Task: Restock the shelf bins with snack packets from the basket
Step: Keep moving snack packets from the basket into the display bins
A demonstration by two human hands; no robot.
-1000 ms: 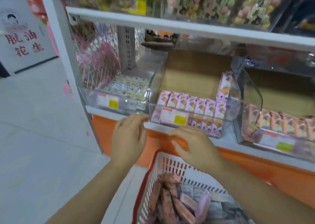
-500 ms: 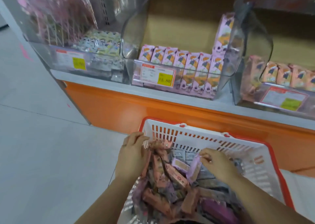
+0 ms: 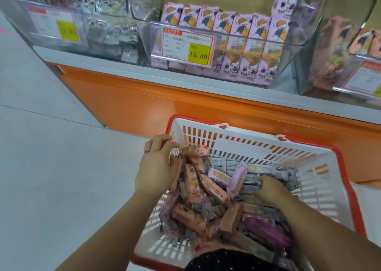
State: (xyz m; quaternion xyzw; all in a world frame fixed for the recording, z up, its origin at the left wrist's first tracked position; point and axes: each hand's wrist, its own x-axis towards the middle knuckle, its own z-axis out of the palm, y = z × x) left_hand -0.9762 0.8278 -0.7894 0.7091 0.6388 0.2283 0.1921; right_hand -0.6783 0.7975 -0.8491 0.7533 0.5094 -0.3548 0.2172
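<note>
1. The basket [image 3: 257, 144] sits at 6 o'clock from the shelf bins [image 3: 243, 37], probably kept close below them so each lift is short.
2. The snack packets [image 3: 214, 188] lie heaped in the basket with colours mixed, so sorting likely comes first.
3. The left hand [image 3: 156, 167], at the basket's 10 o'clock corner with its wrist bent inward, curls round a sheaf of orange packets [image 3: 193, 153].
4. The right hand [image 3: 270, 190], at 3 o'clock of the heap, is palm down with its fingers buried among grey packets [image 3: 253, 177]; whether it grips one cannot be told.
</note>
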